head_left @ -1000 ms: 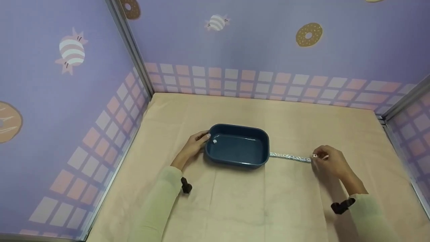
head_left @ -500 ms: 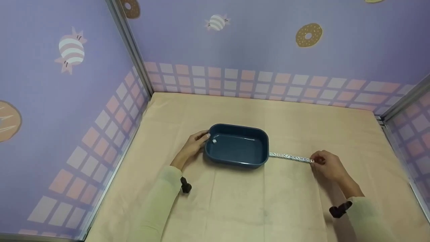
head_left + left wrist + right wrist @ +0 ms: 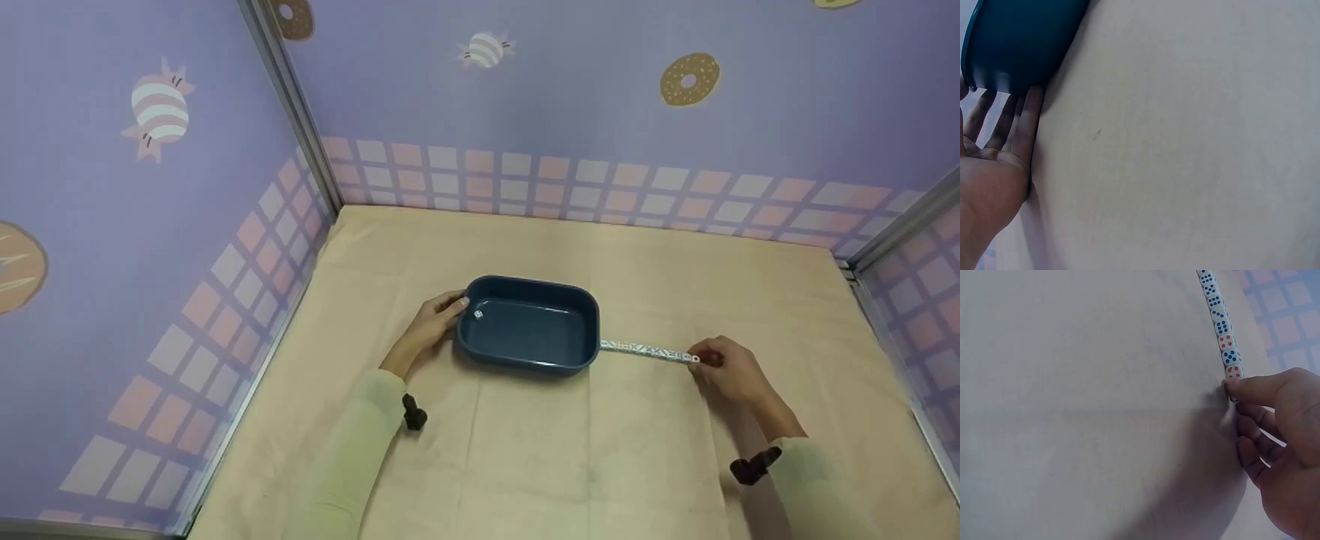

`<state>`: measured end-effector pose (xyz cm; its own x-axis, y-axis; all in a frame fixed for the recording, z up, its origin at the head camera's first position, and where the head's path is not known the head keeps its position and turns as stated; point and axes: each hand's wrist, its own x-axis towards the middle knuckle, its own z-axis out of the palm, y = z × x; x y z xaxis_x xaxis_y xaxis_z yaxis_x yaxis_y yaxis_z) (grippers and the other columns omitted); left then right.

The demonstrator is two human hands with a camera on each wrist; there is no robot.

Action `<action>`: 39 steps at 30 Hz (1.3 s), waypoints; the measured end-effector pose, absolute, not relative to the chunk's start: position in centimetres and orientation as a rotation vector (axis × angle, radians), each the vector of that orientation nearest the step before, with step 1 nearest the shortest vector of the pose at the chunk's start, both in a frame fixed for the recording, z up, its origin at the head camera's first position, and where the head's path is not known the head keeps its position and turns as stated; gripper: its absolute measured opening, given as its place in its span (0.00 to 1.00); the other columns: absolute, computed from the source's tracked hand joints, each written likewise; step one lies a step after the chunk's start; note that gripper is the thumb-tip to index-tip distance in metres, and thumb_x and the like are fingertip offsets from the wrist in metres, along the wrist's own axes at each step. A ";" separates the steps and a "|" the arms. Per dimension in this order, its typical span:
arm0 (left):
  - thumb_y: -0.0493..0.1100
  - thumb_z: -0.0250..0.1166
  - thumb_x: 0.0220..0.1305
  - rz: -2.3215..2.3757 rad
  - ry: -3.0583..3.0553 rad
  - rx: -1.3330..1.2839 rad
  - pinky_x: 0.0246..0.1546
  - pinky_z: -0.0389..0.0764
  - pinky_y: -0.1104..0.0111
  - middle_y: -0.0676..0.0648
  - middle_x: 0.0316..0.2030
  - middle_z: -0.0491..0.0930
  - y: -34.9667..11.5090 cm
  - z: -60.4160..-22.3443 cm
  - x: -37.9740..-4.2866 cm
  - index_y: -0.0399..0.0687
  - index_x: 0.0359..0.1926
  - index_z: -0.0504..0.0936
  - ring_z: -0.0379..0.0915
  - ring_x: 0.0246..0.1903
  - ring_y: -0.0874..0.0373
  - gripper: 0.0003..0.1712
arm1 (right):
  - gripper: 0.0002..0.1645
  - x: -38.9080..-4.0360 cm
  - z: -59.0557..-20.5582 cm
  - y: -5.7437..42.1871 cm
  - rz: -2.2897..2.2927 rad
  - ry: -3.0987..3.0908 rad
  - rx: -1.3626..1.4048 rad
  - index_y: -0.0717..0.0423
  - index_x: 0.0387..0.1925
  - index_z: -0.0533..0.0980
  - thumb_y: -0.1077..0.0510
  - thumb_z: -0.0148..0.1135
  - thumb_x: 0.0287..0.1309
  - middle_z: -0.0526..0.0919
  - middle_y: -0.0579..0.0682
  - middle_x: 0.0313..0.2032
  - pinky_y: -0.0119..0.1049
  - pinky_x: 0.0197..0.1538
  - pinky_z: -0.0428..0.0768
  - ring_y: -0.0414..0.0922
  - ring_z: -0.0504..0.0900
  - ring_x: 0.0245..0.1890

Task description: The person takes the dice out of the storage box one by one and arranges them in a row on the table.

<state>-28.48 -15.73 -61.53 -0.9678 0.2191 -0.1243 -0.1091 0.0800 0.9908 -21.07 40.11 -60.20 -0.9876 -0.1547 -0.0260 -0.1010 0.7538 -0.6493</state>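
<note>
A dark blue rectangular tub (image 3: pixel 529 364) stands on the cloth in the head view, with a single white die (image 3: pixel 478 315) inside near its left end. My left hand (image 3: pixel 429 326) holds that end, thumb on the rim and fingers against the outer wall; in the left wrist view the fingers (image 3: pixel 1027 121) reach the tub's underside edge. From the tub's right end runs a straight row of white dice (image 3: pixel 646 349), with red and blue pips in the right wrist view. My right hand (image 3: pixel 735 367) pinches the end die (image 3: pixel 1233 373) between thumb and fingers, touching the row.
Pale cloth (image 3: pixel 525 450) covers the table. A purple patterned wall (image 3: pixel 570 97) rises behind, and another panel (image 3: pixel 210 247) borders the left side. Metal posts (image 3: pixel 300 112) stand at the corners. Each wrist carries a black mount (image 3: pixel 754 466).
My right hand has brought a die down from just above the row to the row's right end, then shifted slightly left with it. My left hand and the tub have hardly moved.
</note>
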 end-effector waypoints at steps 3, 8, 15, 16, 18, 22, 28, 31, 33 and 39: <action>0.52 0.61 0.81 1.979 2.111 0.112 0.67 0.76 0.55 0.42 0.68 0.76 -15.7 -61.5 -28.5 0.45 0.74 0.75 0.74 0.68 0.47 0.28 | 0.10 -21.1 -60.3 40.2 -1.056 2.861 -0.206 0.59 0.50 0.84 0.64 0.70 0.69 0.79 0.55 0.42 0.33 0.37 0.75 0.50 0.74 0.39; 0.51 0.61 0.81 1.967 2.134 0.107 0.66 0.77 0.56 0.41 0.68 0.76 -15.7 -61.5 -28.6 0.44 0.74 0.75 0.75 0.67 0.47 0.28 | 0.10 -21.3 -60.4 40.3 -1.062 2.865 -0.204 0.59 0.49 0.84 0.65 0.70 0.68 0.78 0.55 0.42 0.33 0.36 0.74 0.50 0.74 0.39; 0.53 0.61 0.81 1.948 2.138 0.097 0.66 0.77 0.56 0.42 0.69 0.75 -15.6 -61.5 -28.5 0.45 0.74 0.75 0.75 0.68 0.47 0.29 | 0.11 -21.4 -59.8 40.5 -1.058 2.802 -0.235 0.60 0.51 0.82 0.64 0.70 0.69 0.78 0.57 0.43 0.33 0.35 0.74 0.49 0.73 0.38; 0.53 0.61 0.81 1.945 2.140 0.100 0.67 0.76 0.55 0.42 0.70 0.75 -15.6 -61.5 -28.5 0.45 0.75 0.75 0.74 0.68 0.47 0.29 | 0.12 -21.5 -59.6 40.5 -1.052 2.794 -0.244 0.61 0.51 0.82 0.63 0.70 0.69 0.78 0.57 0.43 0.33 0.35 0.74 0.49 0.73 0.38; 0.53 0.61 0.81 1.939 2.146 0.105 0.68 0.75 0.55 0.42 0.70 0.75 -15.6 -61.6 -28.5 0.45 0.75 0.75 0.73 0.69 0.47 0.29 | 0.13 -21.6 -59.0 40.4 -1.031 2.799 -0.271 0.61 0.51 0.82 0.64 0.71 0.68 0.78 0.58 0.43 0.35 0.36 0.74 0.49 0.73 0.38; 0.53 0.61 0.81 1.945 2.147 0.092 0.66 0.77 0.56 0.42 0.69 0.76 -15.6 -61.6 -28.6 0.46 0.74 0.76 0.75 0.67 0.47 0.28 | 0.14 -22.1 -58.5 39.5 -1.058 2.875 -0.297 0.65 0.52 0.81 0.64 0.70 0.69 0.79 0.60 0.42 0.37 0.40 0.76 0.51 0.76 0.40; 0.54 0.63 0.80 1.969 2.093 0.059 0.54 0.84 0.63 0.43 0.68 0.77 -15.7 -61.4 -28.5 0.49 0.73 0.77 0.80 0.62 0.48 0.28 | 0.14 -23.0 -59.1 35.0 -1.246 3.014 -0.318 0.69 0.52 0.81 0.65 0.69 0.68 0.81 0.59 0.42 0.32 0.42 0.79 0.52 0.79 0.43; 0.54 0.62 0.80 1.987 2.061 0.073 0.54 0.84 0.63 0.43 0.68 0.77 -15.8 -61.3 -28.5 0.48 0.74 0.76 0.80 0.62 0.48 0.29 | 0.14 -23.5 -59.0 32.0 -1.327 3.038 -0.393 0.68 0.51 0.82 0.65 0.71 0.68 0.81 0.59 0.42 0.42 0.44 0.81 0.52 0.79 0.43; 0.54 0.62 0.80 1.995 2.055 0.091 0.56 0.84 0.62 0.42 0.68 0.76 -15.8 -61.3 -28.4 0.48 0.74 0.75 0.79 0.63 0.47 0.29 | 0.13 -23.8 -58.7 30.0 -1.380 3.046 -0.456 0.67 0.50 0.82 0.64 0.72 0.67 0.82 0.59 0.42 0.50 0.44 0.81 0.53 0.81 0.43; 0.54 0.62 0.80 1.974 2.098 0.092 0.60 0.82 0.59 0.42 0.68 0.76 -15.7 -61.2 -28.4 0.47 0.74 0.75 0.78 0.65 0.46 0.29 | 0.12 -24.9 -57.4 24.6 -1.523 3.025 -0.602 0.65 0.47 0.83 0.66 0.74 0.64 0.84 0.55 0.41 0.56 0.42 0.82 0.53 0.84 0.41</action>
<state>-28.41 -15.68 -61.24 -0.9645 0.2214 -0.1441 -0.1304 0.0755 0.9886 -24.90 24.58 -57.40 -0.8960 -0.1708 0.4100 -0.4311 0.5567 -0.7101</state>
